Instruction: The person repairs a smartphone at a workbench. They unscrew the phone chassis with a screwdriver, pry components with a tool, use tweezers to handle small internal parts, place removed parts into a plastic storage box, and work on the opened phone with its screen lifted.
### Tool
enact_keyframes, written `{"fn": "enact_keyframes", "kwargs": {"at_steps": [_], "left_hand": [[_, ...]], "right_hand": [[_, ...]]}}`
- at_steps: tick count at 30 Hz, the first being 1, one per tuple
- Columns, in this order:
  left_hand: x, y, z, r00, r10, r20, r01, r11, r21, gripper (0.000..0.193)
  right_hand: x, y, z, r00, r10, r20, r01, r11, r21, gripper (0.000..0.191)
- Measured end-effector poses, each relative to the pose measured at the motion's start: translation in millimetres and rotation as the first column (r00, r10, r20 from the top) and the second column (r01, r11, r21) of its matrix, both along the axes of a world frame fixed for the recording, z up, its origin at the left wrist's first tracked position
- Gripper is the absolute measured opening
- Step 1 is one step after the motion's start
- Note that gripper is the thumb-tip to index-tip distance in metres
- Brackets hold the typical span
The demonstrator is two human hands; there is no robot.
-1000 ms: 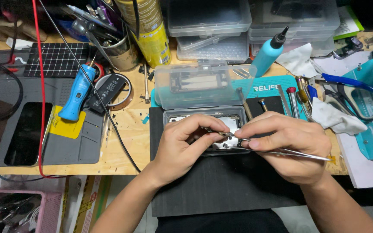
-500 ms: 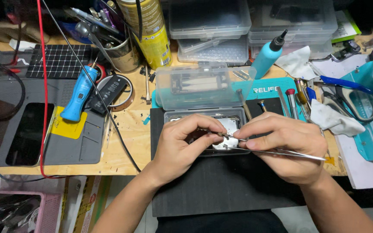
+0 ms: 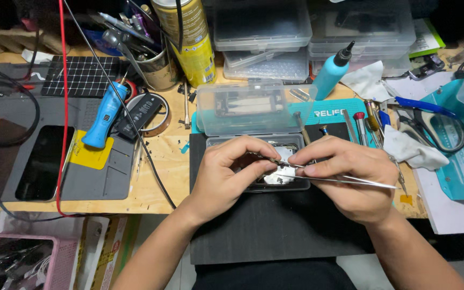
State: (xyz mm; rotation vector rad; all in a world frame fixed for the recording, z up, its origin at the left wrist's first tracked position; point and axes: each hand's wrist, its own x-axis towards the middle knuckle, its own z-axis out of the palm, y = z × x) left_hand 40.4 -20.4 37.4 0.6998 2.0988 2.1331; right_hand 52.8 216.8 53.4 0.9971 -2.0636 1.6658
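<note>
Tweezers (image 3: 339,180), thin and silvery, lie pinched in the right hand (image 3: 350,182), their tips meeting the left hand (image 3: 232,172) over a small open plastic case (image 3: 253,147) near the middle of the desk (image 3: 162,166). The left hand's fingers are closed on a slim dark strip of a part (image 3: 267,159), held just above the case's tray, where a shiny metal piece (image 3: 277,176) shows between the two hands. That strip looks light, thin and easily bent, probably fragile; it seems best taken by its edges or ends with the tweezers' tips, gently, since metal on a smooth part could slip.

Under the case lies a dark mat (image 3: 275,231) reaching the desk's near edge. Toward the far edge stands a tall yellow spray can (image 3: 189,43) with printed bands, beside a metal cup of tools (image 3: 154,64). Stacked clear plastic boxes (image 3: 307,32) sit along the far edge, and a slim blue bottle with a black nozzle (image 3: 331,75) leans by them. A teal mat with white lettering (image 3: 323,110) peeks out behind the case. At the left, a blue-handled tool (image 3: 103,115) rests on a yellow square on a grey work mat (image 3: 55,156). Blue-handled scissors (image 3: 430,121) lie toward the right edge.
</note>
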Motion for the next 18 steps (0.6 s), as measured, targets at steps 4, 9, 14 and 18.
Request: {"fn": "enact_keyframes", "kwargs": {"at_steps": [4,9,14,18], "left_hand": [[0.0,0.9,1.7,0.998,-0.016,0.066,0.014,1.000,0.026,0.010],[-6.8,4.7,2.1,0.989,-0.054,0.140,0.034,0.989,0.144,0.014],[-19.4,9.6,5.3,0.972,-0.090,0.219,0.044,0.977,0.207,0.014],[-26.8,15.8,14.6,0.965,-0.067,0.253,0.018,0.982,0.190,0.013]], "right_hand": [[0.0,0.5,2.8,0.997,0.017,0.072,-0.014,0.999,-0.045,0.015],[-11.4,3.1,5.9,0.996,0.045,0.082,-0.041,0.998,-0.055,0.014],[-29.6,9.7,8.0,0.990,0.099,0.096,-0.091,0.992,-0.090,0.014],[-39.6,17.2,9.6,0.982,0.132,0.137,-0.116,0.986,-0.120,0.014]]}}
